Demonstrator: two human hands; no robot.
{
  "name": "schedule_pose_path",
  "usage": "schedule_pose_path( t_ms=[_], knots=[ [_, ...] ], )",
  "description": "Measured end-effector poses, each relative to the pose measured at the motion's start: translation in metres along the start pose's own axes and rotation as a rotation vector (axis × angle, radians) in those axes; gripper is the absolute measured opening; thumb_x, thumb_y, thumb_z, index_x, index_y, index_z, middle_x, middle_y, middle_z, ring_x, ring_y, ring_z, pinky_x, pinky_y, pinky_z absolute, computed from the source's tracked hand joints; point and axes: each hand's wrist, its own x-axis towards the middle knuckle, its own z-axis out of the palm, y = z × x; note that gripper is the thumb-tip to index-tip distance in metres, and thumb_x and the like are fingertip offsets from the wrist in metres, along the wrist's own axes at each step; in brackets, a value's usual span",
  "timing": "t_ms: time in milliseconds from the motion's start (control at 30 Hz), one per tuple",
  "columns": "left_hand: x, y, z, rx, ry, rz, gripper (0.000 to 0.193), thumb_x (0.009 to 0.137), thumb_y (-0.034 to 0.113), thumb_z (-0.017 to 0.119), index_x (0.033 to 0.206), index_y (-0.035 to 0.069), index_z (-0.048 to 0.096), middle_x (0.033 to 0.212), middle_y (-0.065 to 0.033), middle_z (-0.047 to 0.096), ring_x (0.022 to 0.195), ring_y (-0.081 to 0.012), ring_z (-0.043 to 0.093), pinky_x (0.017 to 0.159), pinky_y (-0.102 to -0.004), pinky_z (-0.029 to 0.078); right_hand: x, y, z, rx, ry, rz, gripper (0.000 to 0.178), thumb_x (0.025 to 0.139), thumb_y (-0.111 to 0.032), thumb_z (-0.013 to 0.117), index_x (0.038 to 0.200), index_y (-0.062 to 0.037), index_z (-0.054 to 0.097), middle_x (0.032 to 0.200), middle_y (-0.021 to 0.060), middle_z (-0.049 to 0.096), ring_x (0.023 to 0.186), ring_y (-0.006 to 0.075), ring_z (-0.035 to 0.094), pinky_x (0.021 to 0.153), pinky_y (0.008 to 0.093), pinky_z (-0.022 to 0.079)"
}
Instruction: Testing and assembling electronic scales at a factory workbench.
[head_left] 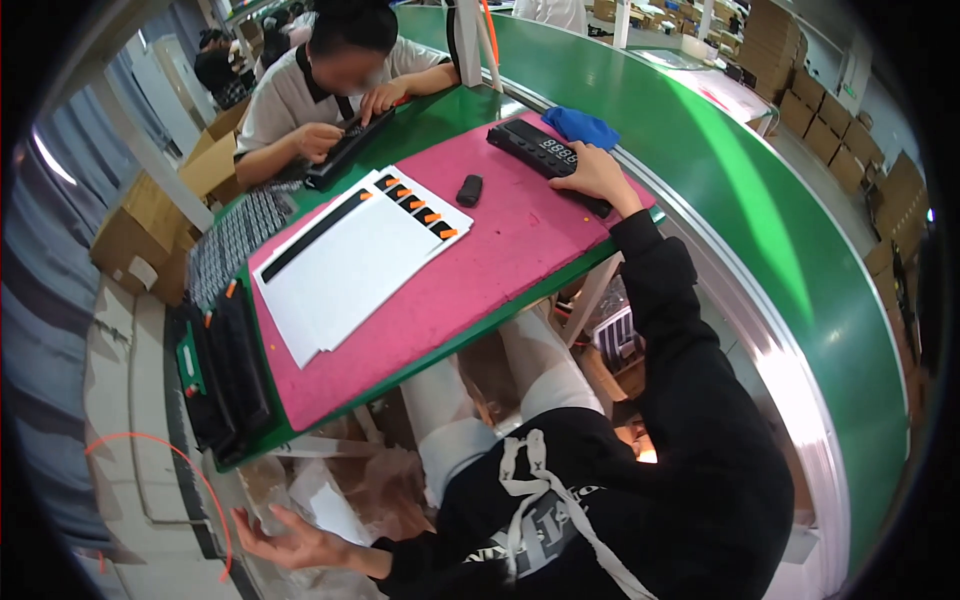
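Observation:
My right hand (600, 181) is closed around the right part of a long black device with a digit display (535, 146). This device, perhaps a digital clock, lies at the far right of a pink mat (500, 250). A small black block (469, 190) rests on the mat left of it. Farther left is a stack of white sheets (350, 260), carrying a long black strip (318, 238) and several small black pieces with orange tabs (411, 203). My left hand (290, 540) is off the table at the lower left, fingers spread, holding nothing.
Across the table a co-worker (330, 100) handles another long black device (350, 148). Black housings (240, 350) are piled at the table's left edge, near patterned rows of parts (235, 245). A blue bag or cloth (580, 127) lies beside the green conveyor (800, 270), which curves along the right.

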Motion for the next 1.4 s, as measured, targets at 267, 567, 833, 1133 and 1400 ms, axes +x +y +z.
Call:
schedule_pose_path(
  t_ms=[267,567,833,1133,1400],
  knots=[
    [-0.012,0.03,0.011,-0.183,-0.065,0.015,0.032,0.088,0.002,0.058,0.119,-0.005,0.052,0.115,-0.0139,0.055,0.103,-0.0233,0.054,0.091,-0.034,0.041,0.014,-0.021,-0.01,-0.049,-0.105,-0.091,0.072,0.062,-0.049,0.077,0.111,0.0015,0.062,0.091,0.0215,0.067,0.086,0.0341,0.066,0.078,0.039,0.05],
    [-0.022,0.048,0.025,-0.388,-0.078,-0.078,0.036,0.081,0.001,0.058,0.117,-0.005,0.053,0.106,-0.0131,0.054,0.095,-0.0227,0.054,0.089,-0.0341,0.041,0.016,-0.004,0.0,0.312,0.058,-0.145,0.062,0.065,-0.048,0.075,0.108,-0.0044,0.062,0.085,0.0197,0.067,0.081,0.0374,0.065,0.075,0.0427,0.051],
    [-0.025,0.048,0.029,-0.403,-0.15,-0.005,0.036,0.086,-0.005,0.054,0.121,-0.005,0.05,0.107,-0.0125,0.056,0.098,-0.0188,0.054,0.09,-0.03,0.042,0.035,-0.013,-0.01,0.371,0.103,-0.364,0.062,0.065,-0.04,0.077,0.113,-0.0035,0.061,0.089,0.0195,0.067,0.086,0.0352,0.064,0.079,0.0416,0.05],
    [-0.025,0.048,0.031,-0.418,-0.212,-0.036,0.037,0.086,-0.005,0.054,0.122,-0.004,0.049,0.106,-0.0113,0.055,0.095,-0.0174,0.053,0.089,-0.0297,0.041,0.036,-0.011,-0.006,0.239,-0.083,-0.328,0.062,0.061,-0.028,0.078,0.117,-0.0077,0.059,0.103,0.0188,0.061,0.097,0.0326,0.06,0.086,0.0363,0.046],
    [-0.027,0.047,0.034,-0.431,-0.259,-0.08,0.037,0.086,-0.005,0.053,0.123,-0.003,0.05,0.104,-0.0104,0.055,0.092,-0.017,0.052,0.088,-0.0297,0.042,0.047,-0.001,-0.015,0.236,-0.043,-0.409,0.061,0.058,-0.029,0.078,0.113,-0.0092,0.061,0.096,0.0182,0.059,0.092,0.0358,0.059,0.083,0.0384,0.047]
  ],
)
